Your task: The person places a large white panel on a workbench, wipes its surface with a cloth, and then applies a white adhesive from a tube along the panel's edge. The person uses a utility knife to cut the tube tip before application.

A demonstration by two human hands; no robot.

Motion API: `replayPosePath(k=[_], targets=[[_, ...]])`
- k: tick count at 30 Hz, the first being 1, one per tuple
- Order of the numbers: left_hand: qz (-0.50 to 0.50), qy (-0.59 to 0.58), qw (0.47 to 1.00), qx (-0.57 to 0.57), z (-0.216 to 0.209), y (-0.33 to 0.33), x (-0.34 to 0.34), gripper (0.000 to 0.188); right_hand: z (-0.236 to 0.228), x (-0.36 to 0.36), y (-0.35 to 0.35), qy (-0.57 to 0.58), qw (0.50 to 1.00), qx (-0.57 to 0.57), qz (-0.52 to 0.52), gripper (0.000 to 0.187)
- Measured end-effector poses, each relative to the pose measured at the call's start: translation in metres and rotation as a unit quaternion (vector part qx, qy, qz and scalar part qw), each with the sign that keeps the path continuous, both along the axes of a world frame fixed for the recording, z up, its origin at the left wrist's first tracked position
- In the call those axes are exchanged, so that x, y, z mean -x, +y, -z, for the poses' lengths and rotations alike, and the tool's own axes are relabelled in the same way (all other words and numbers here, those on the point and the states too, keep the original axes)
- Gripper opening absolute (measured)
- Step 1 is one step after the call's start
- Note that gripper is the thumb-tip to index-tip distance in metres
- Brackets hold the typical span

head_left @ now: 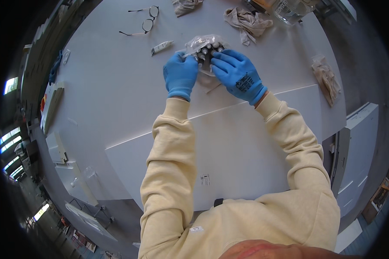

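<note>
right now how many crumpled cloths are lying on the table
2: one beige cloth at the far edge, right of the hands, and another cloth further left, cut off by the picture's top. More may lie out of view.

Open tabletop [116, 99] left of hands; beyond, tube [161, 47], glasses [145, 20], crumpled cloths [248, 23] obstructing; bagged item [327, 80] at right.

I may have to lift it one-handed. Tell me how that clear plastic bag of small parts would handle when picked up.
The clear bag looks thin and crinkled, so probably floppy, sagging around its dark parts. The parts seem loose, so weight may shift to one end. Both gloved hands, left hand and right hand, support it, suggesting one hand might struggle.
</note>
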State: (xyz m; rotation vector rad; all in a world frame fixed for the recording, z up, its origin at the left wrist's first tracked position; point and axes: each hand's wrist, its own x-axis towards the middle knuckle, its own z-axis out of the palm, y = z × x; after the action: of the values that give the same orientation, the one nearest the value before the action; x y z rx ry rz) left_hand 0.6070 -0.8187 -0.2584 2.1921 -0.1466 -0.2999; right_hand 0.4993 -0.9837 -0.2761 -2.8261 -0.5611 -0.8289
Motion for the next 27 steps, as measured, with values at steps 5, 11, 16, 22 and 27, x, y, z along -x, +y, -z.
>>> replayPosePath(k=[5, 11, 16, 22, 27], targets=[[-0.064, 0.102, 0.975, 0.186, -0.005, 0.009, 0.003, 0.026, -0.007, 0.003, -0.006, 0.008, 1.000, -0.021, 0.002, 0.015], [-0.045, 0.096, 0.971, 0.212, 0.008, 0.014, -0.012, 0.024, -0.024, -0.009, -0.012, 0.002, 0.983, -0.181, -0.022, 0.019], [-0.070, 0.194, 0.906, 0.369, -0.011, -0.001, 0.004, 0.021, -0.035, -0.032, -0.013, 0.051, 0.979, -0.193, 0.041, 0.025], [-0.015, 0.040, 0.969, 0.243, -0.023, -0.036, 0.071, 0.024, -0.032, -0.039, -0.033, 0.159, 0.979, -0.120, 0.046, 0.021], [-0.017, -0.150, 0.968, 0.200, -0.005, -0.089, 0.125, 0.057, -0.009, -0.044, -0.066, 0.126, 0.977, -0.167, -0.046, 0.019]])
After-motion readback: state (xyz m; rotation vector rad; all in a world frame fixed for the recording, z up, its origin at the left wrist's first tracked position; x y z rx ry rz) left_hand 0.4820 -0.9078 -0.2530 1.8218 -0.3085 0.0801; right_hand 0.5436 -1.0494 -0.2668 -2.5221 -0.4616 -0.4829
